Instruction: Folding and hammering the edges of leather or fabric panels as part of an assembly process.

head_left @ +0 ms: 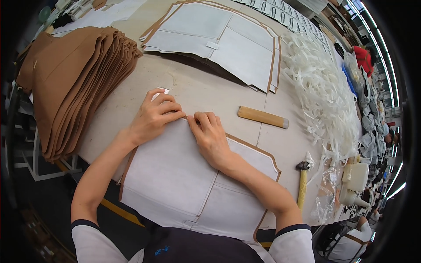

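A white-backed panel with brown edging (166,162) lies in front of me, its near part reaching over the table edge toward my apron. My left hand (155,116) pinches the brown border at the panel's far edge. Close beside it, my right hand (210,138) presses on the same edge with curled fingers, its wrist resting over the panel. The fingertips of both hands almost meet there. A small white piece (163,90) shows by my left fingers; whether they touch it I cannot tell.
Brown folded pieces (79,79) hang in a thick stack at left. More white-backed panels (219,39) lie at the back. A flat wooden tool (263,117), a yellow-handled hammer (302,188), a heap of white strips (320,92) and a white bottle (354,179) are to the right.
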Tool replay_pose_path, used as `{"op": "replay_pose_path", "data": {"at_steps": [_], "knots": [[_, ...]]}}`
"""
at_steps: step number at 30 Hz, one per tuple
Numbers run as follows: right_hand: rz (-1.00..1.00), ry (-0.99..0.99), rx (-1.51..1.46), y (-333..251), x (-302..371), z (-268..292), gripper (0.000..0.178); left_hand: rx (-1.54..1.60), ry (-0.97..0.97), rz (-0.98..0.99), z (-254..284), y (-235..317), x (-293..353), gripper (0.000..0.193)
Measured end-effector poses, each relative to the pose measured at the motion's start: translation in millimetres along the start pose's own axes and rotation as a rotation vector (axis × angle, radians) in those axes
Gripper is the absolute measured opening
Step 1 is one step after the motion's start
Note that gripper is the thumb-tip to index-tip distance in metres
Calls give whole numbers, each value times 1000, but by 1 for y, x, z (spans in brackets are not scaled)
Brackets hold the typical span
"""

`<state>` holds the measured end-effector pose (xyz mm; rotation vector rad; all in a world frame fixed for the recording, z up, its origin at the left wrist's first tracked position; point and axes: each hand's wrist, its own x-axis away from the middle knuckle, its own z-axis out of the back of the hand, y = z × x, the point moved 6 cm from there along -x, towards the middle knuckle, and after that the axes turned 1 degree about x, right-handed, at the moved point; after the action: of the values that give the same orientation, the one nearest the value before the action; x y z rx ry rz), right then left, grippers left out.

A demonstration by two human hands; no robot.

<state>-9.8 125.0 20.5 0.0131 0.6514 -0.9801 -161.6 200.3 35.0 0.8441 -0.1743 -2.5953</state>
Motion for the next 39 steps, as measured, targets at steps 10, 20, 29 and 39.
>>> {"op": "replay_pose_path", "data": {"at_steps": [10, 20, 29, 39], "knots": [[-135, -1, 3, 23, 67, 55, 47, -55, -37, -54, 2, 7, -2, 24], [-115, -45, 5, 14, 93, 72, 48, 13, -11, 16, -8, 32, 2, 25], [51, -176, 173, -26, 107, 96, 45, -80, -10, 20, 11, 75, 16, 29], [-339, -146, -370, 5, -15, 9, 19, -100, 19, 226, 24, 76, 54, 31]]}}
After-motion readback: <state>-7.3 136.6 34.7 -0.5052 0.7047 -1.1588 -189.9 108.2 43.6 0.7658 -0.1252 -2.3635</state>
